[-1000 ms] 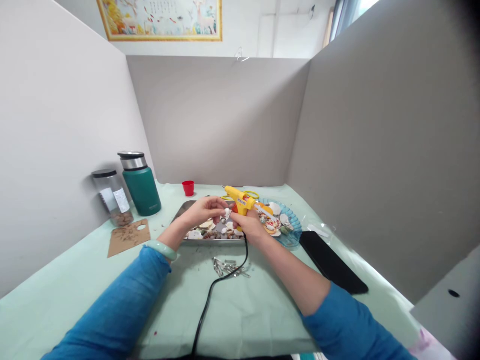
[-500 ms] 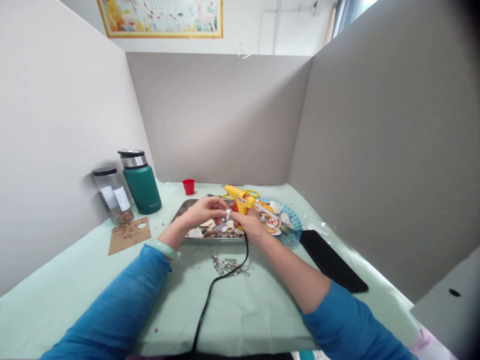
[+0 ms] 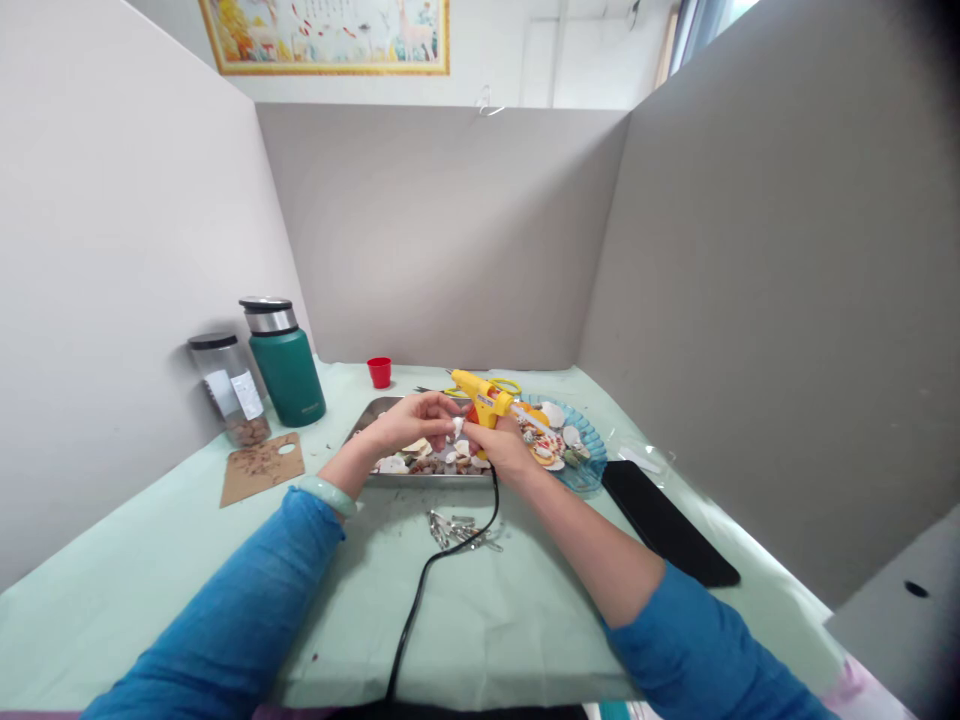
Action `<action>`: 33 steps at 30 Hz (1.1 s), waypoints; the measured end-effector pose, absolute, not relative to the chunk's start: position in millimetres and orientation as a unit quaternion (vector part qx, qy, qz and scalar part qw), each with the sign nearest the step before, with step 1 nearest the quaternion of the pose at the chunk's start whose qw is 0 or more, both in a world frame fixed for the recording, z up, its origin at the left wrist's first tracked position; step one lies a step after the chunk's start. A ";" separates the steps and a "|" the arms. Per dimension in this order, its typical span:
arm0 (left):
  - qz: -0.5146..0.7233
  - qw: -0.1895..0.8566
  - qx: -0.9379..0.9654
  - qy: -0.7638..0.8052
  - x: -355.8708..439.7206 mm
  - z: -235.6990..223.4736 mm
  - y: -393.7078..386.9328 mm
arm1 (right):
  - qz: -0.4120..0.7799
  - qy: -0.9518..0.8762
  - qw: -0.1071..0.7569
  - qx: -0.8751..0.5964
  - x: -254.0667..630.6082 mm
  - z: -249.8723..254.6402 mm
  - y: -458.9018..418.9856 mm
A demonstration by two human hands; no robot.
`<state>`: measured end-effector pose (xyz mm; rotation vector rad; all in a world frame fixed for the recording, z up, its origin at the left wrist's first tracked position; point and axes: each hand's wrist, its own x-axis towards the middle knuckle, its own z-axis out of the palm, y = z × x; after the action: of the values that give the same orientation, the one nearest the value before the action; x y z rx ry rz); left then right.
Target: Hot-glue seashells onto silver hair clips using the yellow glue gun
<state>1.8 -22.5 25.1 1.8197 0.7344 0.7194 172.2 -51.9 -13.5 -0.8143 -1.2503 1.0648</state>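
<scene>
In my right hand is a yellow hot glue gun, its nozzle pointing to the left and a clear glue stick coming out of its back. My left hand pinches a small white shell between thumb and fingers, close beside my right thumb. Both hands are above a metal tray of assorted shells and small stones. From the gun's handle a black cord runs down over the table's front edge. The exact grip on the shell is partly hidden.
Right of the tray, a blue glass plate carries shells. Metal clips lie in front, with a black slab at right. Leftward stand a green flask, a jar and brown card. Behind are a red cup and yellow-handled scissors.
The small white shell has turned slightly between my left fingers. Both hands and the glue gun keep nearly the same place; the whole view has shifted a little.
</scene>
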 end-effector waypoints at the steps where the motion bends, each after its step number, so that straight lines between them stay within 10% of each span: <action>1: 0.291 0.508 0.753 0.301 1.0 25.4 -23.0 | 0.459 -0.542 0.609 -0.353 172.1 -13.7 -51.7; 33: 0.410 0.499 0.650 0.400 22.8 16.5 -31.1 | 0.421 -0.444 0.705 -0.359 169.2 -15.9 -47.3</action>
<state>22.8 -31.1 16.5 1.5738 0.9686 0.9910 169.2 -47.3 -15.9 -0.7987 -0.9880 0.9350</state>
